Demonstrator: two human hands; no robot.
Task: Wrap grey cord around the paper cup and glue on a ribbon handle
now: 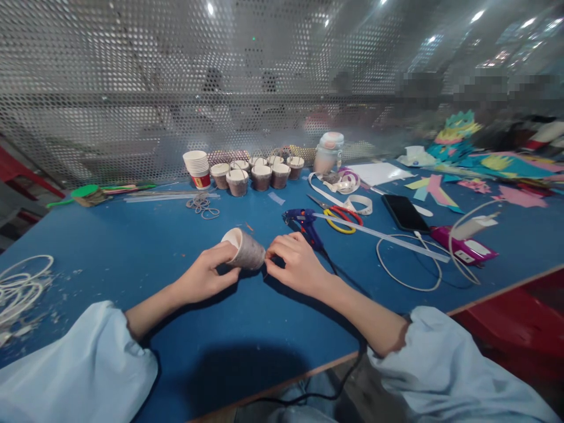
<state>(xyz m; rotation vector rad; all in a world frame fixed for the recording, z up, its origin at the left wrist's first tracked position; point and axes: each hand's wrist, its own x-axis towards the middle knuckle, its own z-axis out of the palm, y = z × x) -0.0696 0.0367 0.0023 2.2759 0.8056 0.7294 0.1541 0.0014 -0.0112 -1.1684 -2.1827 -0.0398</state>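
A paper cup (249,251) with a grey-brown outer wrap lies tilted on its side between my hands, its white mouth turned to the left. My left hand (211,271) grips it by the rim, with fingers inside the mouth and the thumb below. At the cup's base, the fingertips of my right hand (293,261) are pinched together; whatever they hold is too small to make out. Just beyond my right hand lies a blue glue gun (304,220) with a long clear glue stick in its back.
Several wrapped cups (261,177) stand at the back beside a stack of paper cups (197,169). Scissors (341,217), a phone (404,212), a purple power strip (465,245) and cables lie to the right. Thin string (202,207) lies behind the cup; white cord (22,288) is at left.
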